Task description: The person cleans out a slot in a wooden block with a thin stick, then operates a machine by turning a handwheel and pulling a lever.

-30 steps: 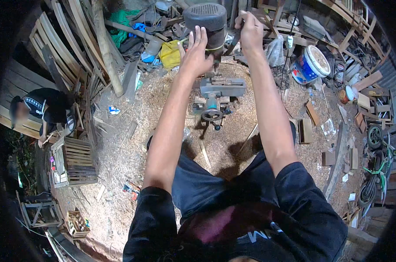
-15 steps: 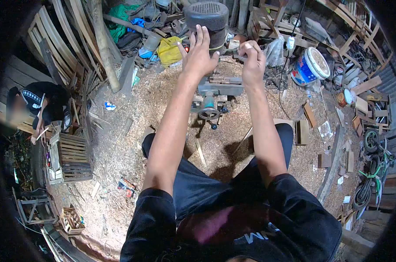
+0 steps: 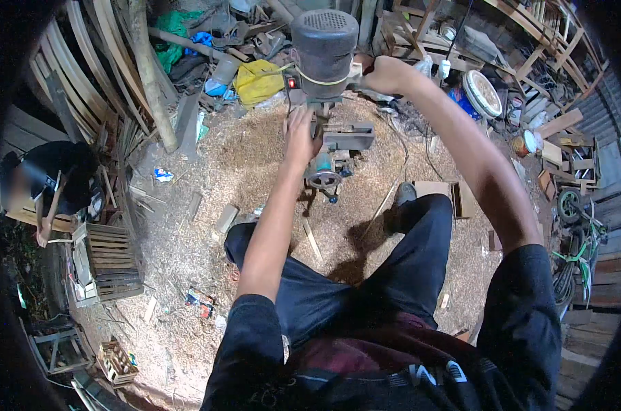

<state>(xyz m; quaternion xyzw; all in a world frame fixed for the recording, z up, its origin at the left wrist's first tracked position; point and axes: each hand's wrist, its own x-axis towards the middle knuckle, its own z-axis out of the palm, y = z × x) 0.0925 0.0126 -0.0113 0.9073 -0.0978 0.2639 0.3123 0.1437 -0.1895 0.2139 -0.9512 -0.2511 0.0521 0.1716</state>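
A bench drill-type machine with a dark cylindrical motor (image 3: 324, 48) stands in front of me, vented on top and with a lit red switch (image 3: 291, 83) on its side. Below the motor is a metal vise (image 3: 351, 137), and a round handwheel (image 3: 323, 179) sits nearer to me. My left hand (image 3: 299, 133) is at the left of the vise under the motor, fingers stretched forward and thumb apart. On the motor's right side, my right hand (image 3: 387, 77) is closed; its fingers are mostly turned away, so what they grip is hidden.
Wood shavings cover the floor. At left another person (image 3: 60, 178) bends beside a slatted crate (image 3: 115, 253). A yellow bag (image 3: 259, 82) lies behind the machine. A white-rimmed bucket (image 3: 484, 94) and a green bicycle (image 3: 583, 253) are at right. Long timbers (image 3: 149, 82) lean at back left.
My left hand has dropped from beside the motor to the vise area. My right hand has moved up and in against the motor's side, its elbow swinging outward. The red switch is now uncovered.
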